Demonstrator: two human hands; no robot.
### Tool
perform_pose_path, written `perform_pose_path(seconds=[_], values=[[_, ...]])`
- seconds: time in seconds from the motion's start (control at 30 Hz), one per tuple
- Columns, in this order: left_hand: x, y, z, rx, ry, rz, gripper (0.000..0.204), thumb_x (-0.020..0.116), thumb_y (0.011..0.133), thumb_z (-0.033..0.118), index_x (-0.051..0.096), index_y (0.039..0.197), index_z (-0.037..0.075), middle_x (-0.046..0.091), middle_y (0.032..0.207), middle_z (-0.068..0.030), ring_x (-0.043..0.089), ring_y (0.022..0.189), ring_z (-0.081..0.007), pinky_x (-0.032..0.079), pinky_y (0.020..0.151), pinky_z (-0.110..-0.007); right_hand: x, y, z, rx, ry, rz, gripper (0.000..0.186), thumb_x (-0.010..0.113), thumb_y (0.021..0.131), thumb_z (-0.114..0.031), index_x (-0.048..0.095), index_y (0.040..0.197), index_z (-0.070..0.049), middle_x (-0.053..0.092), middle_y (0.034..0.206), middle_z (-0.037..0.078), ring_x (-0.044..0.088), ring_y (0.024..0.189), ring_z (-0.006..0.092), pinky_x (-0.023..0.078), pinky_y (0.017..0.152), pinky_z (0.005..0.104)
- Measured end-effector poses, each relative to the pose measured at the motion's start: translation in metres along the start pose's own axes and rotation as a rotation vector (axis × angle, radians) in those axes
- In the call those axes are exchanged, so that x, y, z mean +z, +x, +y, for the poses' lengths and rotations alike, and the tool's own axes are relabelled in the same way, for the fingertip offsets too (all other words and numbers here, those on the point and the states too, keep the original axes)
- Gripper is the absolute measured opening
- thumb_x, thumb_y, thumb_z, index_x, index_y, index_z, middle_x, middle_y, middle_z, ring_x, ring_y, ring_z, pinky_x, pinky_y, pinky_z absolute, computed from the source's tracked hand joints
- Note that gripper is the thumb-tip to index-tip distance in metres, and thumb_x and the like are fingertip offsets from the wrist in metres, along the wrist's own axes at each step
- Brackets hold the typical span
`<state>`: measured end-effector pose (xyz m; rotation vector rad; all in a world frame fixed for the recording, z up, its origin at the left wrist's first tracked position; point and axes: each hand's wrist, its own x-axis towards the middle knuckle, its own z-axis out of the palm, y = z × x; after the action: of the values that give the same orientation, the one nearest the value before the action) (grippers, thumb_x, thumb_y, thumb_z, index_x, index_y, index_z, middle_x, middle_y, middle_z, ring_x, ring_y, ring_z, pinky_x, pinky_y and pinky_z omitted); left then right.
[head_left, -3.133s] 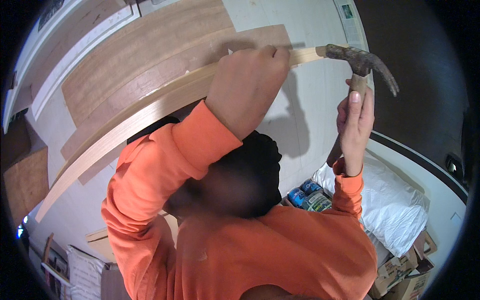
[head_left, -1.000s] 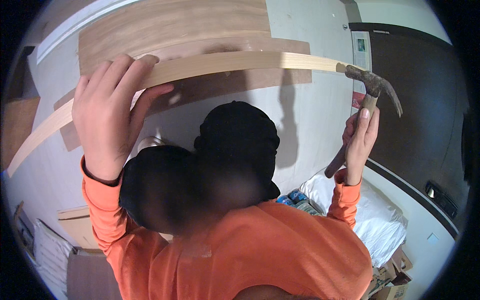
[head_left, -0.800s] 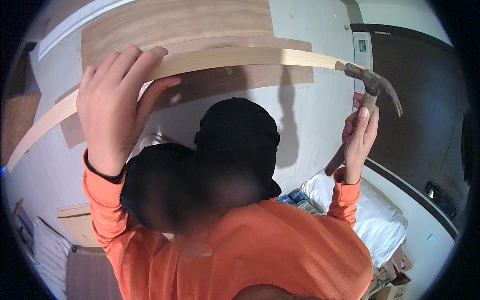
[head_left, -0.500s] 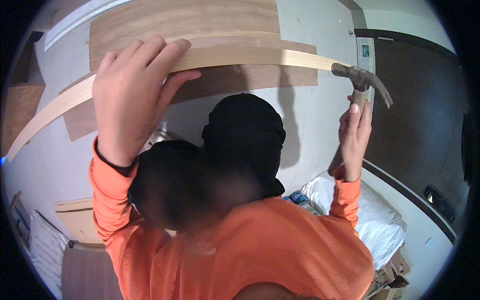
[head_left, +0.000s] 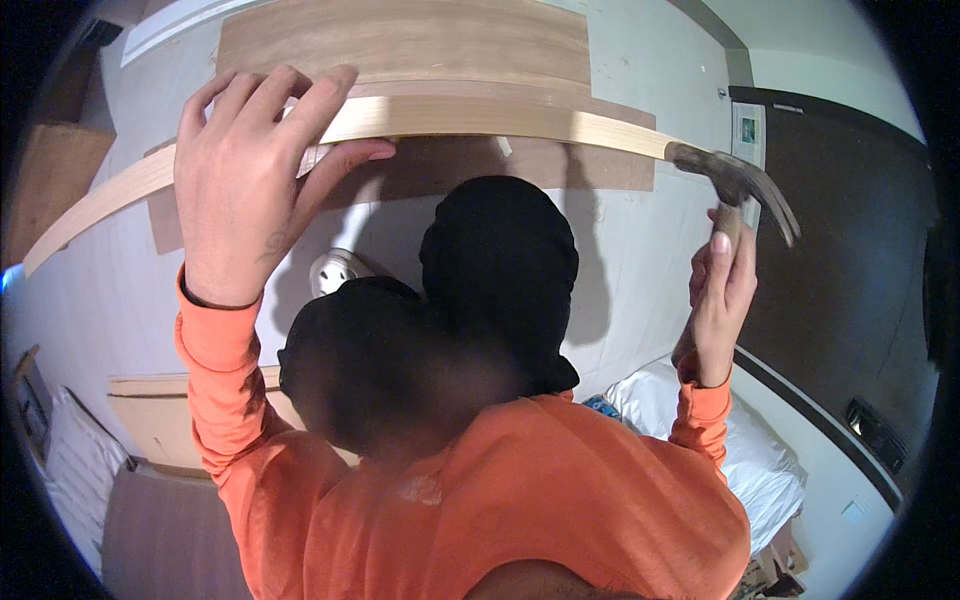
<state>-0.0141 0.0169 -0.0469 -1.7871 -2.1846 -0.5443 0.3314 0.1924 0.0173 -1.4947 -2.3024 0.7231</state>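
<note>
My left hand [head_left: 235, 175] is curled round a long pale wooden strip [head_left: 470, 118], left of its middle, with fingers over the upper edge and thumb along the lower. My right hand [head_left: 720, 290] grips the wooden handle of a worn claw hammer [head_left: 728, 178], whose face is at the strip’s right end; whether they touch I cannot tell. Behind the strip lie a wide plywood sheet [head_left: 400, 45] and a narrower brown board [head_left: 440, 160] on the pale floor. My black-clad knees [head_left: 495, 260] are below the strip, beside a partly hidden white shoe [head_left: 332, 268].
A dark door [head_left: 840, 250] stands at the right, with a white plastic-wrapped bundle [head_left: 750, 470] and cardboard pieces near it. Cardboard panels [head_left: 160, 420] and a white sack [head_left: 75, 470] lie at the lower left. A brown board [head_left: 55, 190] is at the far left.
Since the earliest frame, my left hand has moved leftward along the strip. In the last second it rose slightly, along with the strip’s left end. The hammer stays at the right end, shifting slightly.
</note>
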Motion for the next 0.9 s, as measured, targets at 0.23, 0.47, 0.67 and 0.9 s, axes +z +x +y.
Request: perform_pose_path(seconds=[0.23,0.47,0.67,0.9], values=[[0.005,-0.013,-0.003,0.002,-0.036,0.024,0.046,0.077,0.077,0.047,0.069,0.11,0.016,0.063,0.086,-0.0011,0.062,0.085,-0.0239,0.048,0.087,-0.04,0.0,0.001,-0.005,-0.079,0.037,-0.051,0.032,0.045,0.11,-0.029,0.058,0.124,-0.003,0.046,0.064,-0.005,0.038,0.053,0.0034,0.029,0.047,0.0238],[0.007,-0.011,-0.012,0.02,-0.059,0.12,0.047,0.076,0.079,0.047,0.069,0.113,0.015,0.063,0.09,-0.0019,0.063,0.086,-0.0238,0.049,0.089,-0.041,0.008,-0.008,-0.018,-0.055,0.01,-0.077,0.036,0.045,0.109,-0.031,0.056,0.125,-0.002,0.05,0.063,0.003,0.044,0.052,0.0084,0.034,0.048,0.0285],[0.008,-0.023,-0.018,-0.03,-0.07,0.113,0.047,0.076,0.079,0.049,0.07,0.109,0.014,0.063,0.091,-0.0018,0.063,0.088,-0.0237,0.049,0.093,-0.042,0.02,-0.006,-0.026,-0.081,0.091,-0.067,0.037,0.046,0.11,-0.034,0.058,0.125,-0.003,0.042,0.065,-0.007,0.034,0.053,0.0002,0.025,0.046,0.0199],[-0.006,-0.033,-0.027,-0.069,0.014,0.041,0.055,0.078,0.073,0.048,0.072,0.117,0.016,0.068,0.099,0.0002,0.065,0.094,-0.021,0.045,0.102,-0.044,0.027,-0.006,-0.032,-0.214,0.123,-0.096,0.038,0.047,0.109,-0.034,0.059,0.125,-0.001,0.042,0.066,-0.006,0.034,0.053,0.0004,0.025,0.046,0.0198]])
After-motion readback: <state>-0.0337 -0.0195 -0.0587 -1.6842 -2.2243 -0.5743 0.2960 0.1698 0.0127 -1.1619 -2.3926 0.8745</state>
